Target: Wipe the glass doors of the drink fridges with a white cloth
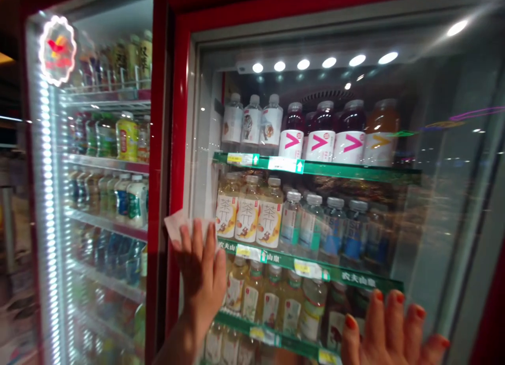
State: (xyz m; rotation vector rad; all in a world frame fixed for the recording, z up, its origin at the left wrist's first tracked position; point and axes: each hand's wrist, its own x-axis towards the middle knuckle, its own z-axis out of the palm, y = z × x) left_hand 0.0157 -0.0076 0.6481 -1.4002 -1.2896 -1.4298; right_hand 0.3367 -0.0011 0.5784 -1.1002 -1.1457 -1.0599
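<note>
Nearest the camera, two bare hands on the glass door [430,223] of a drinks cooler [175,144] with a red frame. Left hand [201,273] flat against the glass, fingers close together, with a white paper tissue [179,223] under them and one corner sticking out toward the red door post. Whether pinched or only pressed under the hand, impossible to tell from this view. Right hand [389,328] at the lower right, well apart from the left one, fingers spread wide, with red-painted nails [399,297], fingertips on the glass, nothing visible in it, its lower part cut off by the picture edge.

Behind the glass, bottles standing in close rows on shelves with green edges [315,168]: juice bottles with pink arrow labels [319,133] on top, tea bottles [248,215] and water bottles [310,225] one level lower, pale drinks below these, partly behind the hands. Above them, a row of round white lights [327,62]. To the left, a second cooler [106,186] with a glowing round sign [57,50] and a bright LED strip [47,196].

Door shut, no bottle in either hand. Because of glare and reflections, no marks or streaks to tell apart, so how much of the glass already gone over and how much left, not possible to say.
</note>
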